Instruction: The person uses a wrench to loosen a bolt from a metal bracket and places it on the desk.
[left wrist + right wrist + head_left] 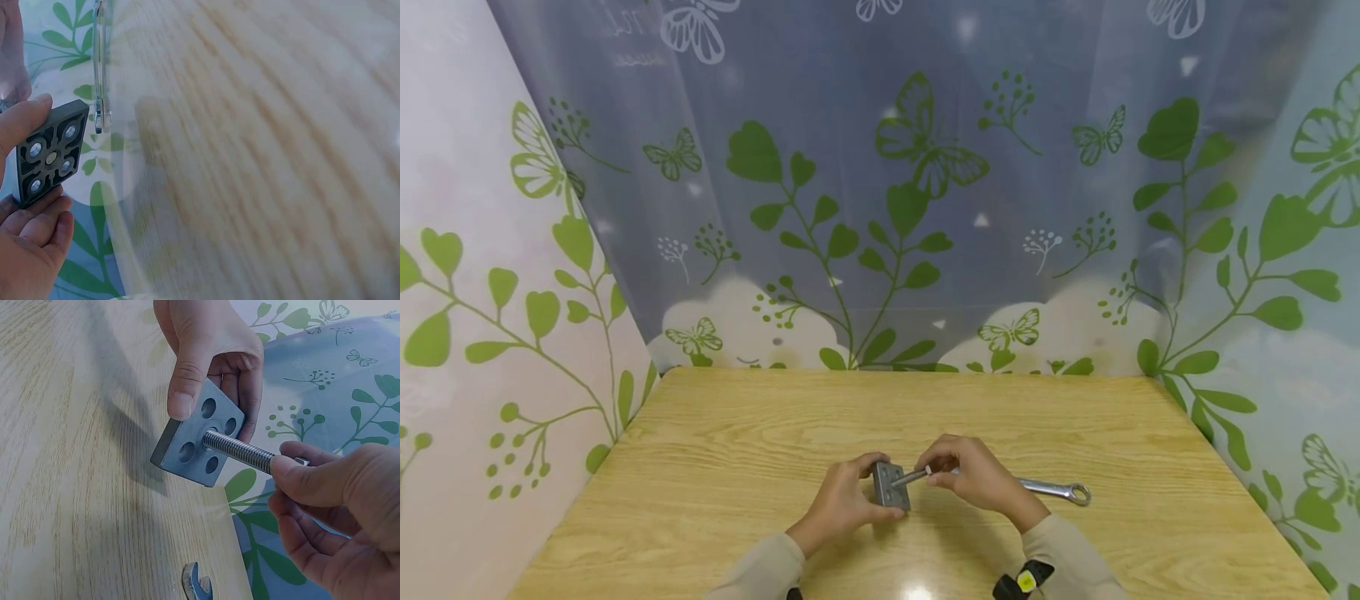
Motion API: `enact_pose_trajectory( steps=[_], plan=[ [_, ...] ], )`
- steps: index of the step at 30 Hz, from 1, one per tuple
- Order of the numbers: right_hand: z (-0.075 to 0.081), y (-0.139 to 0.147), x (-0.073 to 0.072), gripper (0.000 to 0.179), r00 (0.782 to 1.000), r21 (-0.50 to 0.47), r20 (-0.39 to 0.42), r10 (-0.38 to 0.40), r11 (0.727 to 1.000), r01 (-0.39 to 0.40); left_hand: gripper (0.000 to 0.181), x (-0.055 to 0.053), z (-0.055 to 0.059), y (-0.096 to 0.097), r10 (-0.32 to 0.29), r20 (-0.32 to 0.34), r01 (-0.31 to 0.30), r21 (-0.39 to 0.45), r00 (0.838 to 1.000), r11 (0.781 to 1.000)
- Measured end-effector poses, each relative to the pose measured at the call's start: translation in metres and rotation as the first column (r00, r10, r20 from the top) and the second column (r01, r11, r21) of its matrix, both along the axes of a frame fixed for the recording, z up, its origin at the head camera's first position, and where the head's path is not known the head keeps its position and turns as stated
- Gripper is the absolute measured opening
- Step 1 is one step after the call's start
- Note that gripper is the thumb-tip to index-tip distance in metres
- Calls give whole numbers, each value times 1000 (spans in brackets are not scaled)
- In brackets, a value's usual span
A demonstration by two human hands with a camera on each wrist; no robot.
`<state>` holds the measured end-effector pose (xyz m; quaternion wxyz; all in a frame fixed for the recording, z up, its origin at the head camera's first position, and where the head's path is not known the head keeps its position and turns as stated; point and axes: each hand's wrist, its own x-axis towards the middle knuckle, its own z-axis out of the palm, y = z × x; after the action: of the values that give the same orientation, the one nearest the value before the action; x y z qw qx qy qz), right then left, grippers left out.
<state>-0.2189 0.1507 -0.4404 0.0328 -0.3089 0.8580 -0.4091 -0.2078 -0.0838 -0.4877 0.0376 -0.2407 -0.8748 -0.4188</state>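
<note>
A square grey plate [892, 497] is gripped in my left hand [841, 502], thumb on one edge and fingers on the opposite one. It is held tilted above the table. Four round holes surround a threaded bolt [240, 451] that stands out from the middle of its smooth face. With thumb and fingertips, my right hand [976, 477] pinches the bolt's free end, partly covering it. In the left wrist view, the plate's ribbed back [51, 156] shows, with the bolt's round tip at its centre.
A shiny wrench [1056, 489] lies on the wooden table [737, 425] just right of my right hand, its ring end outward. Its open end [189, 581] appears low in the right wrist view. Patterned curtains [820, 250] stand behind and beside the table.
</note>
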Motion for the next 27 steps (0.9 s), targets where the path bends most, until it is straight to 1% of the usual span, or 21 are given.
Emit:
enact_pose_trajectory(
  steps=[7,12,15,20,22,24,27],
  plan=[
    [0,0,-1,19,1000,-2,18,7,1000,-7,68,0,0,0,-2,3,2,9,1000,1000],
    [-2,0,-1,23,998,27,66,12,1000,-14,70,0,-1,-1,-8,5,8,3,1000,1000],
    [-2,0,-2,29,994,51,108,-13,999,7,71,0,-2,-2,-11,0,11,-4,1000,1000],
    [-2,0,0,51,983,67,175,-46,997,34,71,1,-2,0,-9,-18,9,-7,1000,1000],
    [-3,0,0,55,982,66,185,-45,997,34,70,1,-2,1,-9,-18,9,-5,1000,1000],
    [-4,0,0,55,982,68,186,-45,997,33,69,1,-2,1,-8,-14,8,-4,1000,1000],
    [-5,0,-1,47,984,69,175,-34,997,22,68,1,-1,1,-14,-16,14,1,1000,1000]
  ],
)
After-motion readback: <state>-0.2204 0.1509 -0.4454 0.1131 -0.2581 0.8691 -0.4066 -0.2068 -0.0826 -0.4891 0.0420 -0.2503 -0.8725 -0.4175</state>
